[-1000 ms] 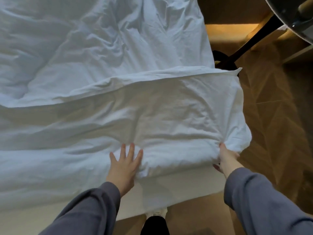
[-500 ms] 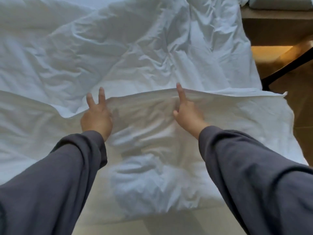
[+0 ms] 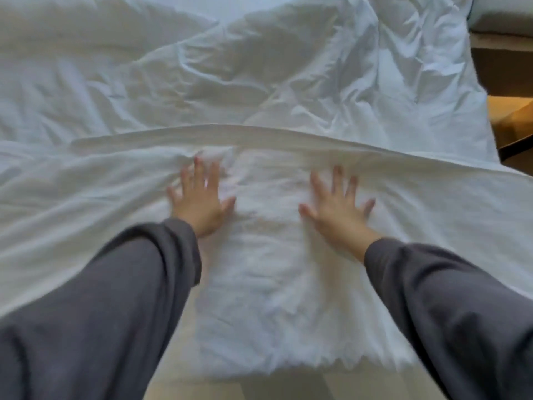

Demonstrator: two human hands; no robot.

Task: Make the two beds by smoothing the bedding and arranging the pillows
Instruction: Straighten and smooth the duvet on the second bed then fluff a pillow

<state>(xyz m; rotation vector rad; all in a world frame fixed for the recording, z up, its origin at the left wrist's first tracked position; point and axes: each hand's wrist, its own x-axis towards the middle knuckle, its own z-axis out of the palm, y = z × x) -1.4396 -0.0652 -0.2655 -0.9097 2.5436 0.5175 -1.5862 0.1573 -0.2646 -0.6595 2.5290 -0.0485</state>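
Note:
A white, wrinkled duvet (image 3: pixel 259 82) covers the bed and fills most of the head view. Its near part is folded back toward me, with the fold edge (image 3: pixel 259 131) running across the middle. My left hand (image 3: pixel 199 197) lies flat on the folded layer just below that edge, fingers spread and straight. My right hand (image 3: pixel 337 200) presses flat on the same layer a little to the right, fingers also spread. Both arms wear grey sleeves. No pillow shows on this bed.
The corner of a second bed (image 3: pixel 501 15) shows at the top right, across a dark gap. A wooden floor with warm light (image 3: pixel 510 111) lies to the right of the duvet. The pale bed base (image 3: pixel 230 388) runs along the bottom.
Both hands have dropped back from the fold edge and flattened out, fingers spread, on the folded layer. The view has tilted further up the bed.

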